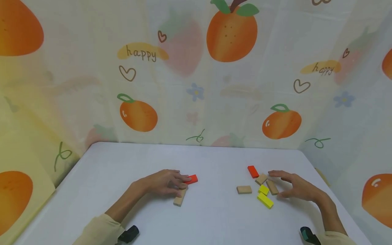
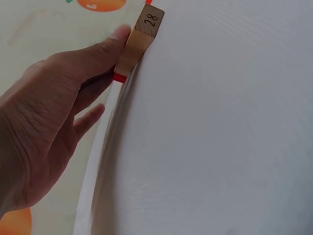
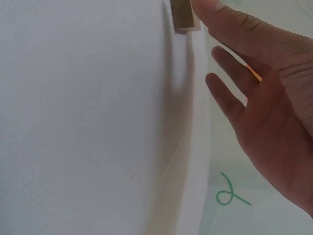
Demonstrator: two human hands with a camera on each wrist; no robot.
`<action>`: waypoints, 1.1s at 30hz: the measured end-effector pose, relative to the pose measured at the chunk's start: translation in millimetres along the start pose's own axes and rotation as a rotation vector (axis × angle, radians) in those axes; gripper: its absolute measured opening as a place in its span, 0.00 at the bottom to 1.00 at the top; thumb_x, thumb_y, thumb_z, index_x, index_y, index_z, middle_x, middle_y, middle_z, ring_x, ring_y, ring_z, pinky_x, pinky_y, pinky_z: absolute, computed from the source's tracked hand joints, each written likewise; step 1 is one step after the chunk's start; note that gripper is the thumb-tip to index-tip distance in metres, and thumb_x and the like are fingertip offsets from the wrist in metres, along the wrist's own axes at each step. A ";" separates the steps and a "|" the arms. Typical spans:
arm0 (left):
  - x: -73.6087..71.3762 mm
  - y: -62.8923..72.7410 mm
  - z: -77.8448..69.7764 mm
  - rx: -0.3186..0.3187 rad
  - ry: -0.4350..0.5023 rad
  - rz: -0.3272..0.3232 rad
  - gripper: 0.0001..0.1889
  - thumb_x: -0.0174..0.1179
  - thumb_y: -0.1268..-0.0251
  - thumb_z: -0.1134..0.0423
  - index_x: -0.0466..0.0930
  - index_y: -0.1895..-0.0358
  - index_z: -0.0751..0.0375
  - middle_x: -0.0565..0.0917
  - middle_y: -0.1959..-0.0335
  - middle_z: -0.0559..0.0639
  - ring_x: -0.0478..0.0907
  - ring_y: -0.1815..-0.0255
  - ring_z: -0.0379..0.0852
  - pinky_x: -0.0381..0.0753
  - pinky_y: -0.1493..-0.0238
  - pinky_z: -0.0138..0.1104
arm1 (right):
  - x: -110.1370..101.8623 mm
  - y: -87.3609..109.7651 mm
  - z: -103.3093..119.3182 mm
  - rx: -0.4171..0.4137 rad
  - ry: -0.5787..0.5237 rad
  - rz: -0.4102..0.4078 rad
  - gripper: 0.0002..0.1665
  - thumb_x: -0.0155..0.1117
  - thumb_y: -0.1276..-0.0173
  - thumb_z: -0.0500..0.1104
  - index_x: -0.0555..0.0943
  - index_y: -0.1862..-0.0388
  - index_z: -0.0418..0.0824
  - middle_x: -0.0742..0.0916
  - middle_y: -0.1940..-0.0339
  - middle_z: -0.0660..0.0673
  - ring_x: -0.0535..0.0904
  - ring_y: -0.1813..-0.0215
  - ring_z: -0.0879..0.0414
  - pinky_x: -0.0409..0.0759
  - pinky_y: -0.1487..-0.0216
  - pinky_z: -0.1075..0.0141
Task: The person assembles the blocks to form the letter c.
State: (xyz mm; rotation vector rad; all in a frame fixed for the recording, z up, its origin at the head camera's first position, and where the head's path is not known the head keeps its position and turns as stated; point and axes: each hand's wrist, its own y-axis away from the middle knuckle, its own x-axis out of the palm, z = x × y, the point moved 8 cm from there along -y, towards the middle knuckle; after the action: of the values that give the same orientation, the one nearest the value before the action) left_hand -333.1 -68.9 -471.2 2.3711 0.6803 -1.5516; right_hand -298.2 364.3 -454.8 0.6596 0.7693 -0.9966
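My left hand (image 1: 166,182) is at the left middle of the white table, its thumb against a plain wooden block (image 1: 180,199) and its fingertips at a red block (image 1: 193,179). In the left wrist view, the wooden block (image 2: 149,22) has "28" on its end, and the index finger is partly hidden. My right hand (image 1: 295,186) lies beside a loose cluster, thumb and fingers apart around a wooden block (image 1: 272,187). The right wrist view shows the thumb by that block's end (image 3: 183,17), other fingers extended. Whether the thumb touches it is unclear.
Left of the right hand lie a red block (image 1: 252,172), wooden blocks (image 1: 261,179), a small yellow block (image 1: 263,190), a longer yellow block (image 1: 265,200) and a separate wooden block (image 1: 244,190). A fruit-print cloth (image 1: 220,112) hangs behind the table (image 1: 211,221).
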 end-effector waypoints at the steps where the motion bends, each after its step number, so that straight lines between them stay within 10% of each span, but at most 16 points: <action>1: 0.2 0.3 0.4 -0.002 0.006 0.000 0.22 0.69 0.30 0.48 0.86 0.38 0.51 0.82 0.29 0.43 0.76 0.24 0.54 0.72 0.22 0.54 | 1.5 -0.2 -0.7 0.003 0.003 0.004 0.46 0.79 0.38 0.51 0.72 0.23 0.42 0.74 0.22 0.31 0.66 0.23 0.25 0.74 0.31 0.28; 10: 2.0 2.5 5.2 0.000 0.036 -0.005 0.23 0.67 0.29 0.45 0.86 0.37 0.50 0.81 0.28 0.43 0.75 0.24 0.55 0.72 0.22 0.56 | 10.2 -4.4 -6.2 0.043 -0.006 -0.007 0.46 0.83 0.44 0.52 0.76 0.26 0.47 0.67 0.17 0.32 0.51 0.18 0.22 0.55 0.29 0.19; 33: 2.4 2.5 5.0 0.011 0.040 -0.020 0.22 0.67 0.29 0.45 0.86 0.38 0.50 0.81 0.28 0.43 0.77 0.25 0.53 0.73 0.23 0.55 | 8.2 -3.6 -8.2 0.118 0.056 -0.065 0.34 0.84 0.46 0.49 0.84 0.39 0.47 0.68 0.18 0.30 0.52 0.18 0.22 0.56 0.27 0.21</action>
State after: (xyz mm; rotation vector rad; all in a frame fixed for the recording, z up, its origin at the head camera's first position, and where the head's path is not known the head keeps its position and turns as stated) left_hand -335.0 -72.6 -475.6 2.4167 0.7086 -1.5230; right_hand -300.8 365.3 -466.5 0.7712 0.7892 -1.0926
